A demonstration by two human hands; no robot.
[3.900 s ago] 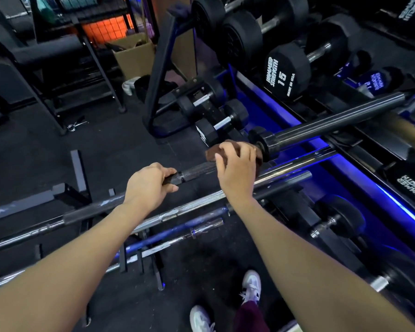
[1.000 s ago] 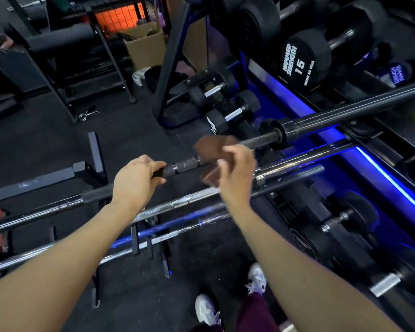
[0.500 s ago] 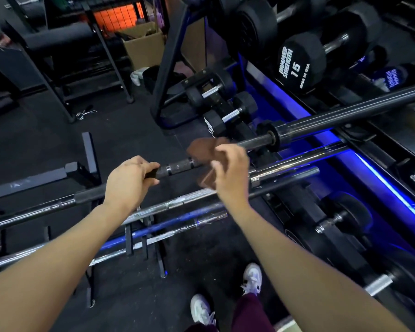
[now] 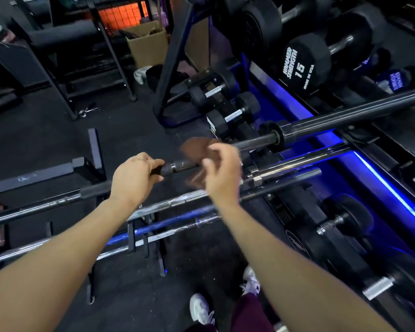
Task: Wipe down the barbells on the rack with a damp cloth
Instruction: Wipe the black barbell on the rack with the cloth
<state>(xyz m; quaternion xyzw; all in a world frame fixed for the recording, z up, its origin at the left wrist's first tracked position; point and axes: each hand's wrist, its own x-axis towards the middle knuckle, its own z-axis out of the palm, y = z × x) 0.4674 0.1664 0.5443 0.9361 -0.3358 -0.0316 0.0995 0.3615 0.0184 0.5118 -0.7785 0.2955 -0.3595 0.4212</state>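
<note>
A dark barbell (image 4: 345,117) runs from lower left to upper right across the rack. My left hand (image 4: 134,177) is wrapped around its shaft near the middle. My right hand (image 4: 223,173) holds a brown cloth (image 4: 197,149) folded over the shaft just right of my left hand; the cloth and hand are blurred. A short stretch of knurled shaft (image 4: 181,165) shows between the hands. Below lie a chrome barbell (image 4: 297,162), a black bar (image 4: 285,183) and a blue bar (image 4: 168,225) on the low rack (image 4: 134,238).
A dumbbell rack with blue lighting (image 4: 379,178) runs along the right, holding a 15 lb dumbbell (image 4: 304,65) and others. Small dumbbells (image 4: 225,101) sit on the floor behind the bar. A cardboard box (image 4: 146,45) and a bench frame (image 4: 65,168) stand further back. My shoes (image 4: 201,310) are below.
My right hand with the cloth has slid left along the shaft, away from the sleeve collar and toward my left hand. My left hand keeps its grip.
</note>
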